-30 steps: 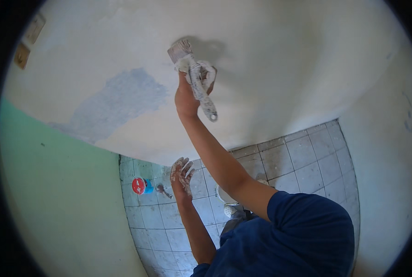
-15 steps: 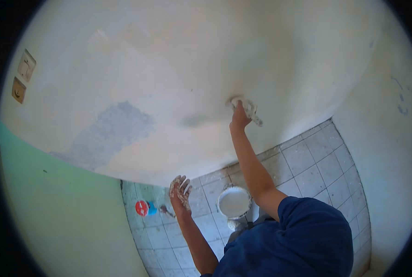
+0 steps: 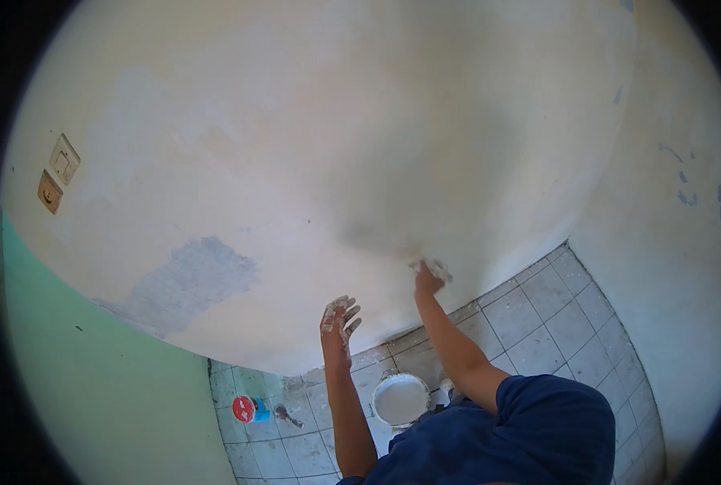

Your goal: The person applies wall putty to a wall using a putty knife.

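My right hand [image 3: 427, 280] grips a white-smeared paintbrush [image 3: 439, 269] against the lower part of the pale, patchy wall [image 3: 360, 121]; hand and bristles are blurred. My left hand [image 3: 338, 325], coated in white paint, is raised in front of the wall with its fingers apart and holding nothing. A bucket of white paint [image 3: 401, 399] stands on the tiled floor below, between my forearms.
A red-lidded blue can [image 3: 245, 409] and a small brush-like object [image 3: 287, 416] lie at left on the tiles [image 3: 538, 347]. A switch [image 3: 65, 159] and socket [image 3: 50, 191] are at upper left. A green wall [image 3: 93, 380] borders left, another pale wall [image 3: 668, 307] right.
My right hand has carried the brush rightward, then down the wall. My left hand is a little further right. The view has shifted, showing more of the upper wall.
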The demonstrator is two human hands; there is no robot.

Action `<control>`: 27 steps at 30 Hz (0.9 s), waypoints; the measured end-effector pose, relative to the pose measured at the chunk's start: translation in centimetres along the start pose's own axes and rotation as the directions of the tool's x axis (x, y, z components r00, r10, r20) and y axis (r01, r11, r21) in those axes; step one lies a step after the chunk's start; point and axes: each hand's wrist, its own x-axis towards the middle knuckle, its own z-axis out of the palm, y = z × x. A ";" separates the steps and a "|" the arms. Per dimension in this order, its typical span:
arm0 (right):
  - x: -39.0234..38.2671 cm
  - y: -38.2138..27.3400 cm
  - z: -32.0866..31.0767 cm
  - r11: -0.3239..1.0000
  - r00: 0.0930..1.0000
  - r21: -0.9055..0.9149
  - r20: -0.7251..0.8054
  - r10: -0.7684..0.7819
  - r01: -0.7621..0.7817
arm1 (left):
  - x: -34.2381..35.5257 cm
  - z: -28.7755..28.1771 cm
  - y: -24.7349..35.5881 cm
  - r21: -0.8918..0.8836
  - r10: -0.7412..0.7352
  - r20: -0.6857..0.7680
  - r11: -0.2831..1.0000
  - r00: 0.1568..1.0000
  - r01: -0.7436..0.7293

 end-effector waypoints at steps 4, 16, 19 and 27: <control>1.3 -7.6 1.5 0.572 0.952 0.764 0.208 0.223 -0.300 | 0.8 -1.3 0.0 0.018 -0.001 -0.075 1.000 0.997 0.002; 4.6 -44.8 6.0 0.808 0.922 0.486 0.012 -0.386 0.332 | 0.7 2.1 -0.3 0.015 0.038 -0.047 0.999 0.998 -0.037; 5.4 -31.5 6.5 0.813 0.837 -0.201 0.090 -0.540 0.547 | 1.0 3.6 -0.8 0.016 0.017 -0.026 1.000 1.000 -0.017; 5.1 -19.3 -0.6 0.834 0.873 -0.279 0.264 -0.410 0.476 | 0.3 1.0 0.6 0.005 0.098 -0.135 0.995 0.986 -0.098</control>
